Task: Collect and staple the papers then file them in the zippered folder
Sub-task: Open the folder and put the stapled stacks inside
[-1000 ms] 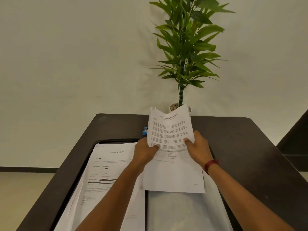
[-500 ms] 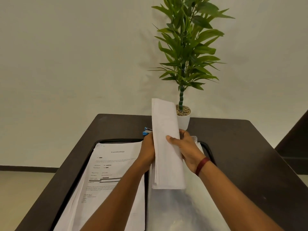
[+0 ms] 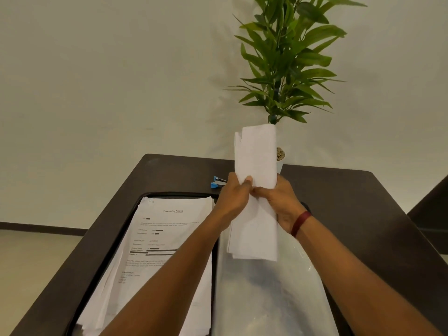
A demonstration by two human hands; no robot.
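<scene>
A bundle of white papers (image 3: 257, 156), folded lengthwise with its blank back outward, stands upright above the open zippered folder (image 3: 126, 214). My left hand (image 3: 234, 197) grips its left side and my right hand (image 3: 282, 202) its right side, fingertips meeting at the middle. The folder's left half holds a stack of printed sheets (image 3: 157, 251). Its right half shows a clear plastic sleeve (image 3: 271, 294). A blue stapler (image 3: 218, 182) lies on the table just behind the folder, partly hidden by my left hand.
The dark table (image 3: 363, 214) runs to a wall at the back. A potted green plant (image 3: 288, 69) in a white pot (image 3: 280, 160) stands behind the held papers. The floor drops away on the left.
The held papers went from spread open with the text facing me to folded lengthwise. My hands came closer together around the fold, and the bundle rose a little.
</scene>
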